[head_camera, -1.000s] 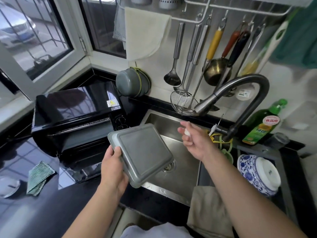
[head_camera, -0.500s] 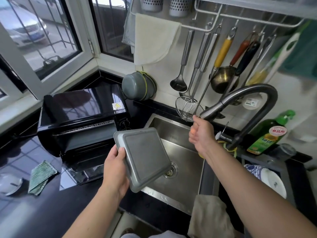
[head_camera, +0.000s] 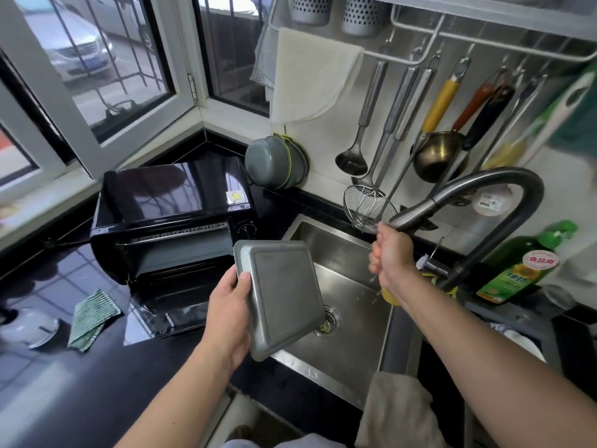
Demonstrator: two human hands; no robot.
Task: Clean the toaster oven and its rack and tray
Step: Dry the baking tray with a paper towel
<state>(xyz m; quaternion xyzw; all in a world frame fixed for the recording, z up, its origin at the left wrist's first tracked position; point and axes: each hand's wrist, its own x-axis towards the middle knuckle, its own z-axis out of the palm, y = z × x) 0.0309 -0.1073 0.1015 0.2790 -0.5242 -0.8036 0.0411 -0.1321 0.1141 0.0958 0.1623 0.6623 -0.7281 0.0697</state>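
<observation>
Over the steel sink (head_camera: 342, 360), the left hand (head_camera: 227, 313) grips the grey tray (head_camera: 281, 292) by its near-left edge, thumb on the rim, underside facing up and tilted. Right hand (head_camera: 392, 257) is curled around the spray head of the faucet (head_camera: 478, 192); water drips below it. On the black tabletop (head_camera: 97, 383) to the left stands the toaster oven (head_camera: 171, 221), door lowered, with a striped green cloth (head_camera: 92, 318) just beside it.
</observation>
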